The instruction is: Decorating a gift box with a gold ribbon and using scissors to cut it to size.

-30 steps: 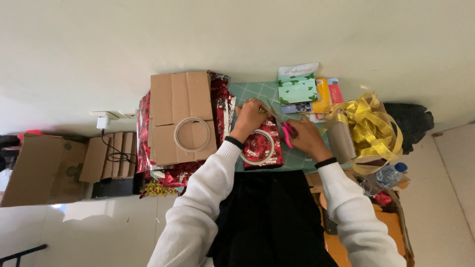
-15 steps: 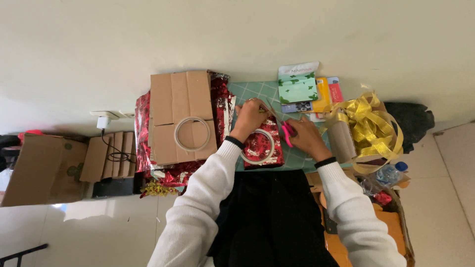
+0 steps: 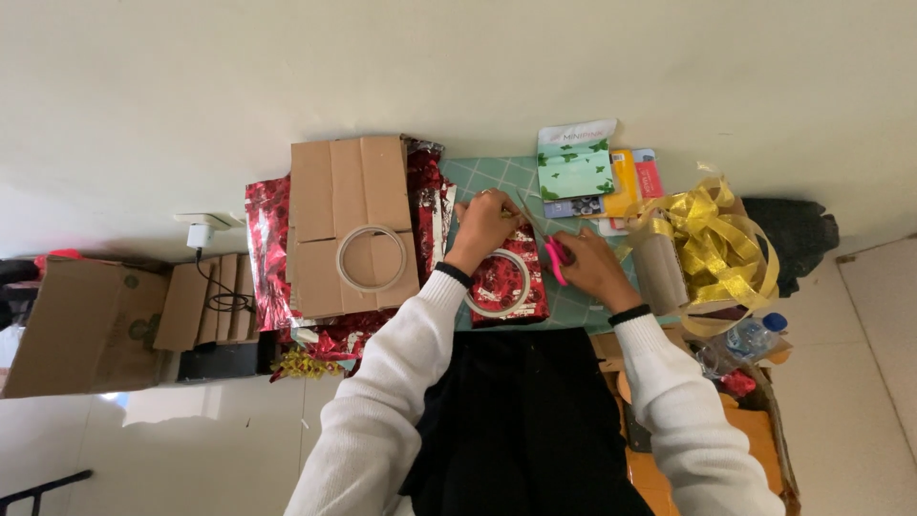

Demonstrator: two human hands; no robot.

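Observation:
My left hand (image 3: 485, 229) hovers over a small package wrapped in red foil (image 3: 511, 287) on a green cutting mat (image 3: 497, 177). Its fingers are pinched on what looks like a thin strip of tape. A white tape ring (image 3: 516, 304) lies on the package just below my left wrist. My right hand (image 3: 590, 269) grips pink-handled scissors (image 3: 554, 256), whose blades point up-left toward my left fingertips. Both arms are in white sleeves.
A flattened cardboard sheet (image 3: 334, 191) with a second tape ring (image 3: 371, 258) lies on red foil paper (image 3: 266, 250) to the left. Gold ribbon (image 3: 712, 239), a green pouch (image 3: 573, 170), packets, a water bottle (image 3: 750, 334) and a dark bag (image 3: 791, 234) crowd the right. Cardboard boxes (image 3: 86, 325) stand far left.
Both hands stay over the red package. The scissors have edged slightly closer to my left fingers.

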